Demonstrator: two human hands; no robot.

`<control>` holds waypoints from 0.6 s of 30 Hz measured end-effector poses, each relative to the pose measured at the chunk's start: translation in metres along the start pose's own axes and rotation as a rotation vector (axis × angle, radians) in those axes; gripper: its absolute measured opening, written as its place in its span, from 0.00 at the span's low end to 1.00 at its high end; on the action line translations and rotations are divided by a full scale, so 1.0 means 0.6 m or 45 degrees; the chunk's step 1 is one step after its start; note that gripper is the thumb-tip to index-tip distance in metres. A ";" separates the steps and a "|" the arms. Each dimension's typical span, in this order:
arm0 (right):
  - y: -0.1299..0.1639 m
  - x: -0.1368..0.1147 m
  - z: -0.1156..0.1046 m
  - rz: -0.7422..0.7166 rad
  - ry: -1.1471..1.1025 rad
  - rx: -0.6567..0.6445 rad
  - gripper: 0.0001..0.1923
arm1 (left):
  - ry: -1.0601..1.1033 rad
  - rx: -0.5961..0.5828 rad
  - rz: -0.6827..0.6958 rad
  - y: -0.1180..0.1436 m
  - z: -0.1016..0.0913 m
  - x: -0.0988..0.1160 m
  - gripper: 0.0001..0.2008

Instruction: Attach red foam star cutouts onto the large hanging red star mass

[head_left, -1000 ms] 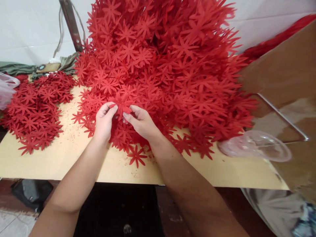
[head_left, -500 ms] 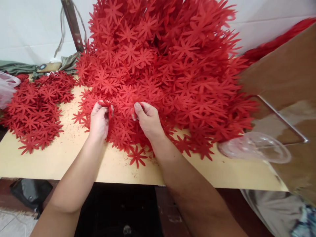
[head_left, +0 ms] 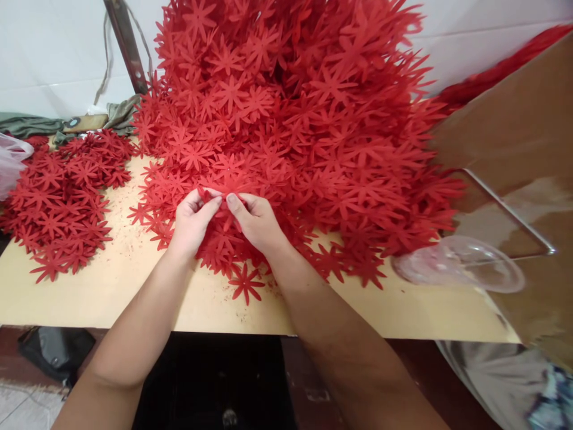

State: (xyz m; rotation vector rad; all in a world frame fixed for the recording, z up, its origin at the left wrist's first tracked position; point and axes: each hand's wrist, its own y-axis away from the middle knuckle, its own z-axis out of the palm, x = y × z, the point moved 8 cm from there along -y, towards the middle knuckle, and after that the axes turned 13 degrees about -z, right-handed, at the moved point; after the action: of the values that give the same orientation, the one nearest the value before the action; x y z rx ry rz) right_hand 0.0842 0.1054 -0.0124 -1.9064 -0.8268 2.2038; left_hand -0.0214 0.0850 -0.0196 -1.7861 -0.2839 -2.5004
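1. A single red flower cutout (head_left: 246, 282) lay alone on the tan surface (head_left: 111, 286), nearest the edge.
2. The left hand (head_left: 191, 222) and right hand (head_left: 256, 220) met at the foot of the big pile (head_left: 290, 119); their fingers (head_left: 210, 206) pinched a red flower piece (head_left: 220, 192), though which piece was probably hard to separate from the heap.
3. A clear plastic lid (head_left: 461, 264) sat right.
4. A smaller pile (head_left: 62, 197) lay far left.

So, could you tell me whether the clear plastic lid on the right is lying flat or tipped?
Tipped: the clear plastic lid leans, its left edge on the board.
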 end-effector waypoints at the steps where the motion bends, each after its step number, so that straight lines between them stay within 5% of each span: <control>1: 0.001 0.000 0.004 0.009 -0.008 -0.023 0.26 | 0.018 0.031 0.012 -0.001 -0.005 0.001 0.08; 10: 0.004 0.019 0.002 0.111 -0.090 -0.036 0.24 | 0.328 0.323 -0.037 -0.022 -0.072 0.007 0.10; 14: 0.002 0.029 -0.015 0.098 -0.101 0.129 0.23 | 0.199 0.423 -0.007 -0.024 -0.083 0.013 0.12; 18: 0.003 0.034 -0.033 0.096 -0.028 0.247 0.25 | -0.009 0.453 0.228 -0.008 -0.075 0.035 0.13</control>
State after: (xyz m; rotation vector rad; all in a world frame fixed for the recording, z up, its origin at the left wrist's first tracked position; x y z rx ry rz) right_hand 0.0990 0.1187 -0.0323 -1.8526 -0.5297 2.2584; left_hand -0.0709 0.0832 -0.0143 -1.6015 -0.5082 -2.1598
